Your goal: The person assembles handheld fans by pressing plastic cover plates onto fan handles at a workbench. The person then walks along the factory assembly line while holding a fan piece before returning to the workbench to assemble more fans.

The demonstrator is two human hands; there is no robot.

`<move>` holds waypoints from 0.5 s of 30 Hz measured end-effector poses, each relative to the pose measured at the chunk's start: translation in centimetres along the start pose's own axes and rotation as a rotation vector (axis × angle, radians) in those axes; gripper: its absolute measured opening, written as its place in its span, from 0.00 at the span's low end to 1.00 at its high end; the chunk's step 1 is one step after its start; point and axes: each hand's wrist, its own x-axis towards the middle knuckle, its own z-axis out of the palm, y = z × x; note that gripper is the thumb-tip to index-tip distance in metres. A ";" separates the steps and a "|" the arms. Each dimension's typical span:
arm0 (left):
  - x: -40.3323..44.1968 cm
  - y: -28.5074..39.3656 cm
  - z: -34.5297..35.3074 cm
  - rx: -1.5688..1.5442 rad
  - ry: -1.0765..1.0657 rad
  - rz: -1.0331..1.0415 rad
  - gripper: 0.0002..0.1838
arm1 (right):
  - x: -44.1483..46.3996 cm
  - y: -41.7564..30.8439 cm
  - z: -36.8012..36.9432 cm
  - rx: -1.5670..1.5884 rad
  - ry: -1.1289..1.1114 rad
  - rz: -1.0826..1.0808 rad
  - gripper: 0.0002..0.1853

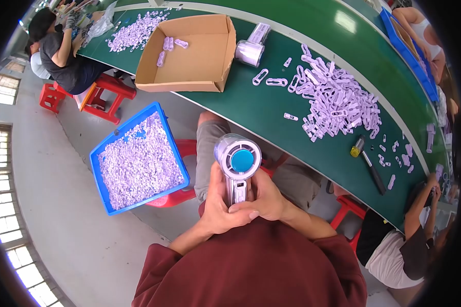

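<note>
Between both hands, just above my lap, is a pale purple handheld fan (238,190) with a round head and a teal disc at its centre. The fan head faces up toward me. My left hand (219,207) wraps the handle from the left, its thumb lying across the front. From the other side my right hand (266,198) closes round the same handle, its thumb beside the left one. Part of the handle's lower end is hidden by the fingers. On the green table ahead lies a similar fan (251,50).
A cardboard box (184,77) with several purple parts stands on the table (261,110), beside a heap of purple parts (338,97). A screwdriver (372,171) lies near the edge. A blue tray (185,176) of small parts rests on a red stool (175,198). Other people sit nearby.
</note>
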 end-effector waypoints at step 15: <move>-0.1 0.1 0.2 -0.062 0.052 -0.031 0.49 | 0.3 -0.3 0.2 0.056 -0.011 0.022 0.38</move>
